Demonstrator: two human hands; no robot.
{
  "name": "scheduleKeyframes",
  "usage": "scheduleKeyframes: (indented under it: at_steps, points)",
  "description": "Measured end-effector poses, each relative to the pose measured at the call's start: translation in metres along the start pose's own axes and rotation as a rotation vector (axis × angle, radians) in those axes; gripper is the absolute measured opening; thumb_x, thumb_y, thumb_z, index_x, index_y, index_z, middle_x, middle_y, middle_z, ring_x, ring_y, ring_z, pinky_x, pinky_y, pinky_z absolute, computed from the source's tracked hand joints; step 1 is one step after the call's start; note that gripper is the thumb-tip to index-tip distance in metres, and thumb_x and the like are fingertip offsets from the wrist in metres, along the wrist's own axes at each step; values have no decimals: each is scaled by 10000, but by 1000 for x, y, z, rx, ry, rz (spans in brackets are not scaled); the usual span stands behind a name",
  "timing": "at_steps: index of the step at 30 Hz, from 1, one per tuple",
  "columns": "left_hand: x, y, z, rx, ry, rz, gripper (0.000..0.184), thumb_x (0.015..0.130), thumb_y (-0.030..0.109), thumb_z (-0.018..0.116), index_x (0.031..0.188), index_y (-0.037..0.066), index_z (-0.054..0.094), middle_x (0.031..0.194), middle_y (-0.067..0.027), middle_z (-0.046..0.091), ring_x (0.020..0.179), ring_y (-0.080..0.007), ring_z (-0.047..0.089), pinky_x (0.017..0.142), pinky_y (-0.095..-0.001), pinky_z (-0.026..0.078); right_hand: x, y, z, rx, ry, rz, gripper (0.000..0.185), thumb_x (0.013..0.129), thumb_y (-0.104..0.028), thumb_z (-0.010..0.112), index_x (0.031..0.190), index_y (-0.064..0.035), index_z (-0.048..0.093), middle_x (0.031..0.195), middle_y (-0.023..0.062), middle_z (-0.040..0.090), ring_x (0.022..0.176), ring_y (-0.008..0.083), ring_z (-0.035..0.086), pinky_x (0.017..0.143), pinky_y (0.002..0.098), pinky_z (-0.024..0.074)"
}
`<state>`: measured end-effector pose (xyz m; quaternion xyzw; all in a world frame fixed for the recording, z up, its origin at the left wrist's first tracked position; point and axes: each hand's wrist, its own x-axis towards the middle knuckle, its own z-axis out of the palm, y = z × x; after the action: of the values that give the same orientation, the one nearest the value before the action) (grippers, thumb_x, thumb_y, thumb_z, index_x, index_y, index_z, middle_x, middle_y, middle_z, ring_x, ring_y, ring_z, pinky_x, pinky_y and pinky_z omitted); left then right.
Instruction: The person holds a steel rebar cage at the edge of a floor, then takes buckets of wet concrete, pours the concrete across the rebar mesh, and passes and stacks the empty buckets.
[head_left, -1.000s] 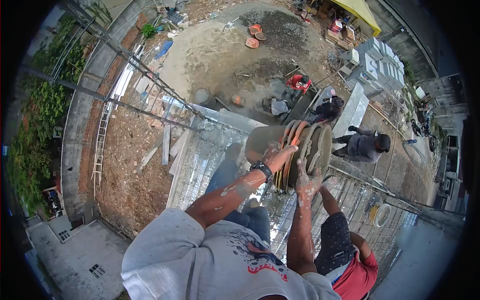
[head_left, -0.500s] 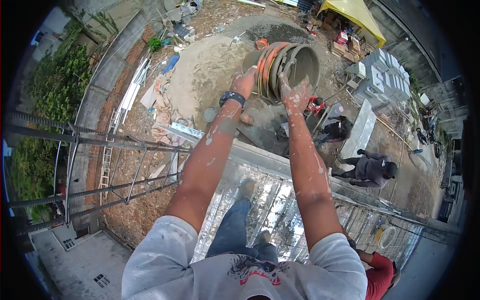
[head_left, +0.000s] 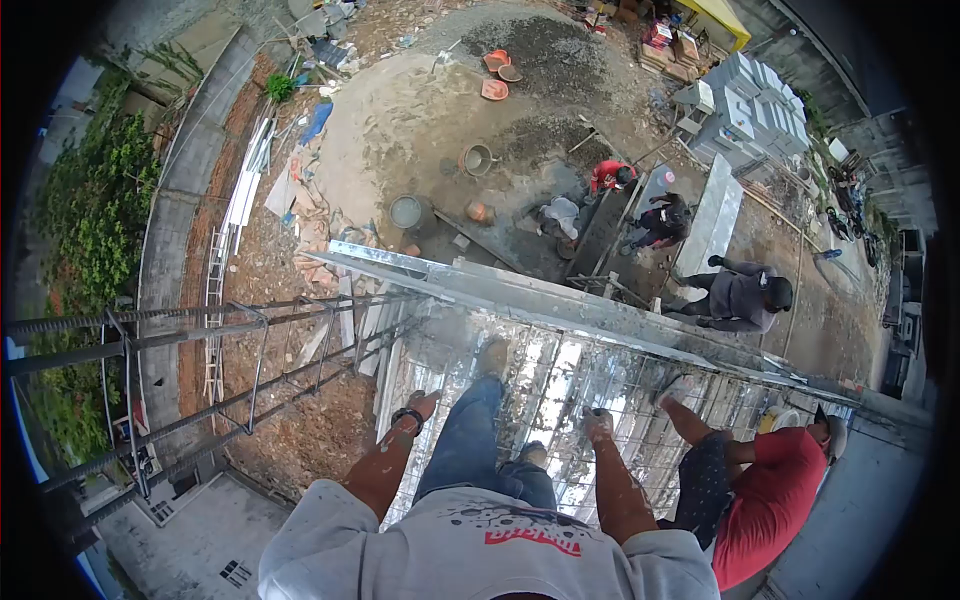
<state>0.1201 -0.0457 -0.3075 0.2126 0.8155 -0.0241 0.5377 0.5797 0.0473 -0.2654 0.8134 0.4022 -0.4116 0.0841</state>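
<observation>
My left hand [head_left: 416, 406], with a dark band on its wrist, hangs low beside my left thigh. Its fingers are loosely extended around nothing. On the other side of my legs, my right hand [head_left: 599, 426] is lowered above the wet, shiny deck [head_left: 560, 390] with its rebar grid. Thumb and fingers look apart there, and no held object shows. Grey splashes mark both forearms. Beyond my feet runs the raised concrete edge [head_left: 560, 305]. Down on the ground lie orange pails [head_left: 495, 89], a grey bucket [head_left: 477, 159] and a round tub [head_left: 406, 211].
A rebar cage [head_left: 250, 375] juts in at left. Close on my right, a co-worker in a red shirt [head_left: 775, 500] bends over the deck. Several people work below near a long trough [head_left: 600, 235]; one in a dark top [head_left: 745, 298] stands near a pale board [head_left: 712, 222].
Both hands have come down from outstretched to beside my legs. The stack of orange and grey buckets has left them. The red-shirted co-worker shows more fully at right.
</observation>
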Motion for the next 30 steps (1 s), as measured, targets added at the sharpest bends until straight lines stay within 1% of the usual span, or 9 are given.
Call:
scheduleKeyframes:
  at_steps: [6,9,12,16,19,21,25,27,30]
  points:
    - [-65,67,15,359,-183,219,803,800,572,511,1306,-44,419,1338,-258,422,1260,-363,395,1049,-391,310,-54,156,7,586,-54,241,278,838,-287,657,905,-19,625,640,32,578,494,125,516,397,274,373]
    - [-42,140,22,743,-331,564,786,861,603,375,1290,-54,424,1273,-262,486,1224,-350,441,1054,-398,301,-79,170,-1,894,5,29,297,879,-265,617,1057,-32,569,709,0,587,541,84,529,426,216,372]
    - [-110,207,45,332,176,669,728,760,494,617,1253,-24,481,1174,-242,563,1152,-373,497,986,-383,385,-160,172,-33,946,113,-168,388,883,-313,617,1132,-20,562,890,40,629,761,117,587,646,236,453]
    - [-99,217,138,754,269,1012,449,913,395,425,1181,55,542,1014,-245,623,976,-369,588,850,-446,447,-267,274,-5,1118,269,-259,382,870,-299,640,1114,-13,574,888,34,630,761,93,564,663,233,452]
    - [-270,179,227,429,36,915,663,765,515,606,971,-115,599,888,-210,663,767,-342,639,708,-408,481,-313,415,88,1081,476,-26,353,871,-276,626,1079,7,592,908,91,657,809,158,611,717,289,476]
    - [-241,134,325,633,-212,920,498,901,443,436,1087,16,613,1043,-235,622,1091,-341,543,915,-416,404,-397,474,100,954,529,292,348,857,-301,627,1013,10,620,887,134,666,798,184,620,738,309,480]
    - [-358,26,475,913,-493,800,479,831,440,588,1035,8,633,905,-159,675,824,-260,631,767,-332,471,-481,610,227,1182,748,725,334,850,-317,637,927,7,631,707,66,640,619,147,578,589,292,462]
    - [-400,-19,538,994,-748,984,463,817,414,614,1059,20,631,851,-143,684,733,-234,637,704,-308,483,-518,655,264,1638,778,822,395,827,-316,655,979,48,630,785,125,671,692,189,628,647,313,487]
    - [-433,-72,626,1328,-775,1266,502,803,475,590,1057,45,641,921,-161,673,853,-273,633,782,-349,468,-553,707,298,1736,869,978,292,853,-270,643,913,14,605,683,39,600,558,104,524,497,257,400]
